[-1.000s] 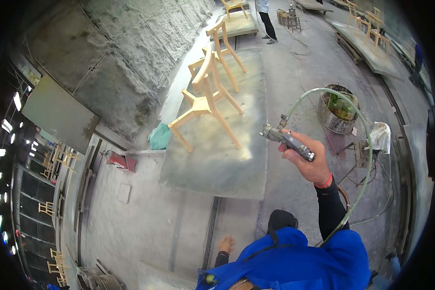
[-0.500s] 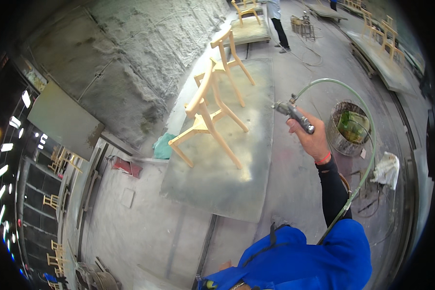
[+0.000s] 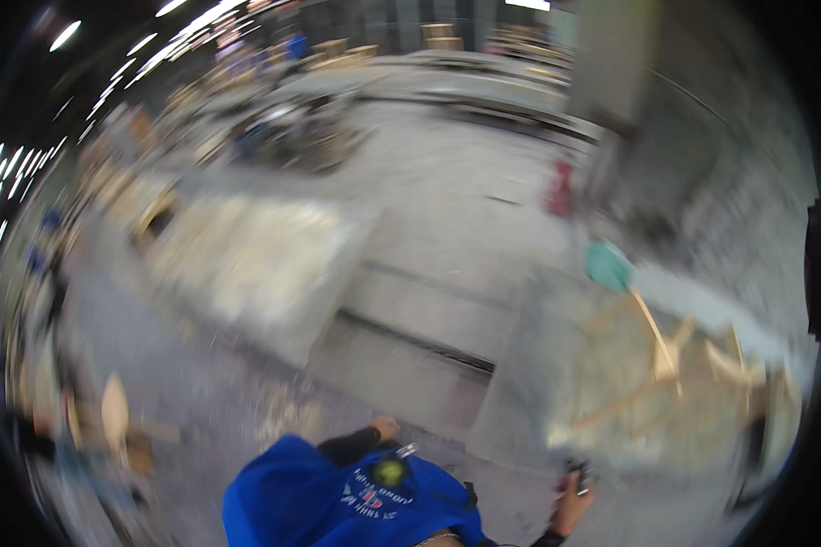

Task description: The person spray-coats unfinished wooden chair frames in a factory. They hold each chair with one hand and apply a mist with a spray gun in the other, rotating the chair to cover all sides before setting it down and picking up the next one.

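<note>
At the lower right my right hand (image 3: 571, 510) is closed round a spray gun (image 3: 578, 476), just off the near edge of a grey metal-topped platform (image 3: 529, 392). Pale wooden chairs (image 3: 668, 360) stand on that platform, blurred and partly running together at the right. My left hand (image 3: 386, 428) shows small beyond my blue garment, at the end of a dark sleeve. Its fingers are smeared, and no thing can be made out in it.
A second platform (image 3: 246, 255) with a pale, streaked top lies to the left. A green bundle (image 3: 608, 264) sits at the right platform's far edge. Beyond it are a red object (image 3: 559, 189) and a grey pillar (image 3: 611, 64). Blurred wooden pieces (image 3: 116, 410) are at the lower left.
The view has swung left, so the chairs and their platform now lie at the right. My right hand, with the spray gun, is lower in the picture; my left hand has come into fuller view.
</note>
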Available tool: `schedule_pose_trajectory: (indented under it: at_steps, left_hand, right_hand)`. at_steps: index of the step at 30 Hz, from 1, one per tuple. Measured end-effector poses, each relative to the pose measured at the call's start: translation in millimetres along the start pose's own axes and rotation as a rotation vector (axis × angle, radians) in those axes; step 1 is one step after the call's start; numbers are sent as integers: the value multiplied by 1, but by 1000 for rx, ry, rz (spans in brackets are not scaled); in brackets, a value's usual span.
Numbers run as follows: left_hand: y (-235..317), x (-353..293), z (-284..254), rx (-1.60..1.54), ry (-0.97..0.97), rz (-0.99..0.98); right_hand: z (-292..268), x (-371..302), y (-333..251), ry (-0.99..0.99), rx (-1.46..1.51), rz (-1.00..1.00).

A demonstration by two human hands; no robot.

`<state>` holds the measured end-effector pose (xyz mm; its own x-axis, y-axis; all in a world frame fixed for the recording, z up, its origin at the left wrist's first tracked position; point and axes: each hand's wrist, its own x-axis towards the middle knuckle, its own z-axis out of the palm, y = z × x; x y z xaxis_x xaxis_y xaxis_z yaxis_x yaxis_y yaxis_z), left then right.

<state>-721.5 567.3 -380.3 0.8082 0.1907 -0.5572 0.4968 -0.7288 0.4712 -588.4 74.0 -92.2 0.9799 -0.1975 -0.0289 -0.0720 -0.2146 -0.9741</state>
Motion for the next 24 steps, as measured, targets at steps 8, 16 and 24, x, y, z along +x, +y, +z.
schedule_pose_trajectory:
  at_steps: [8,16,24]
  left_hand:
    - [-80,-84,23,-325,161,-536]
    - [-179,-134,13,-691,212,-596]
    - [-321,-234,1,-729,634,-889]
  right_hand:
    - [196,-39,8,-968,-216,-63]
    - [359,-95,-50,-1306,-228,-76]
    - [542,-185,-117,-1533,-265,-117]
